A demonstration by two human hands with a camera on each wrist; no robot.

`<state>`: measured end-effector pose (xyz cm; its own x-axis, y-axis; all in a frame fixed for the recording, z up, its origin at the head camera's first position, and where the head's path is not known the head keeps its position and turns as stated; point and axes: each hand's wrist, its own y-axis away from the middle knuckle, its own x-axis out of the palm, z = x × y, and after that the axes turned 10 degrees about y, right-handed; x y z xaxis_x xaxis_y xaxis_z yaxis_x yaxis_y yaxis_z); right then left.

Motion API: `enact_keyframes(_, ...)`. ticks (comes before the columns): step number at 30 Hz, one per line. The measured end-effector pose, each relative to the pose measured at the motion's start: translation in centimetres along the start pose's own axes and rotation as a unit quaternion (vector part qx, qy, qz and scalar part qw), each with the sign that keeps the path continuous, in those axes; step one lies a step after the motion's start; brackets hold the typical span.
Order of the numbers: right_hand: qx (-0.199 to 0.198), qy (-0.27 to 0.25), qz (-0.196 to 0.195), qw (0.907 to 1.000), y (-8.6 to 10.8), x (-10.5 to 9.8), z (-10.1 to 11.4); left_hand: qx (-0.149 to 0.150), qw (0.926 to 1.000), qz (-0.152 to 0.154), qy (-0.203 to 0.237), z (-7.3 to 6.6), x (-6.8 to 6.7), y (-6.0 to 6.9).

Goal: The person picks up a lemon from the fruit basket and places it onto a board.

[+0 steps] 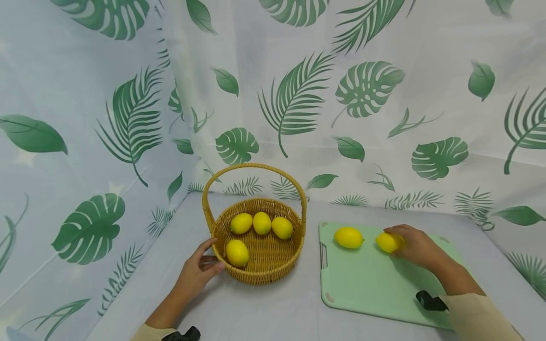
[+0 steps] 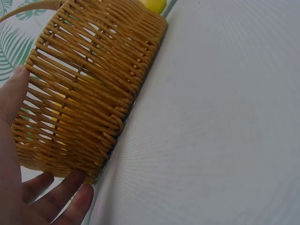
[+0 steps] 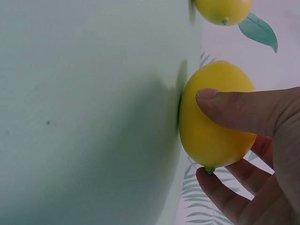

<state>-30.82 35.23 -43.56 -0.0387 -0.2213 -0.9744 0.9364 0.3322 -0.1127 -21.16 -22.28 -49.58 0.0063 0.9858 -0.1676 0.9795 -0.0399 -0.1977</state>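
My right hand (image 1: 420, 247) holds a yellow lemon (image 1: 389, 242) at the far part of the green cutting board (image 1: 367, 284). In the right wrist view, the thumb lies across this lemon (image 3: 218, 126), with the other fingers around its far side. A second lemon (image 1: 349, 237) lies on the board, to the left of the held one. My left hand (image 1: 194, 274) touches the outer left side of a wicker basket (image 1: 260, 277), its thumb and fingers spread along the weave. Inside the basket are several lemons: three in a row at the back, one lemon (image 1: 237, 253) at the front left.
The basket's tall arched handle (image 1: 255, 166) rises above its rim. A pale cloth (image 1: 273, 312) covers the table. Leaf-printed curtains (image 1: 298, 118) hang behind the table and along its left side. The board stands apart from the basket, to its right.
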Motion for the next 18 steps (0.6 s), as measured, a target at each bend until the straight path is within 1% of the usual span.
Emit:
enact_keyframes(8, -0.005, -0.003, -0.007, 1.0000, 0.15, 0.26, -0.49, -0.003, 1.0000, -0.003, -0.001, -0.06, 0.00, -0.03)
enact_keyframes(18, 0.012, -0.008, 0.005, 0.9999, -0.07, 0.27, -0.16, -0.004, 1.0000, -0.002, 0.001, 0.14, -0.05, -0.13)
